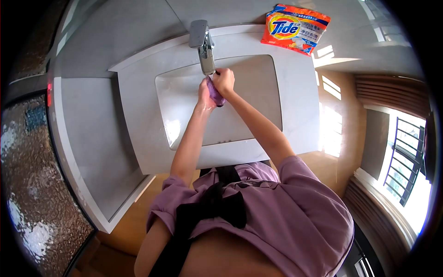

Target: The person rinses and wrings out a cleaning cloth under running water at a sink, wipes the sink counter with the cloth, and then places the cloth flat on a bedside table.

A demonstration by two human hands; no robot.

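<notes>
Beneath the spout of a chrome faucet [204, 54], both of my hands meet over the white sink basin [244, 117]. A small bunched purple cloth [215, 95] is squeezed between them; its exact kind is hard to make out. My left hand [205, 96] is closed around its left side and looks wet. My right hand [224, 81] is closed in a fist at its upper end, right beside the spout. Part of the cloth is hidden by my fingers.
An orange Tide detergent bag [295, 30] lies behind the basin at the right. The pale countertop [138, 106] surrounds the basin. A textured glass panel [39, 184] stands at far left, and a barred window [404, 159] is at far right.
</notes>
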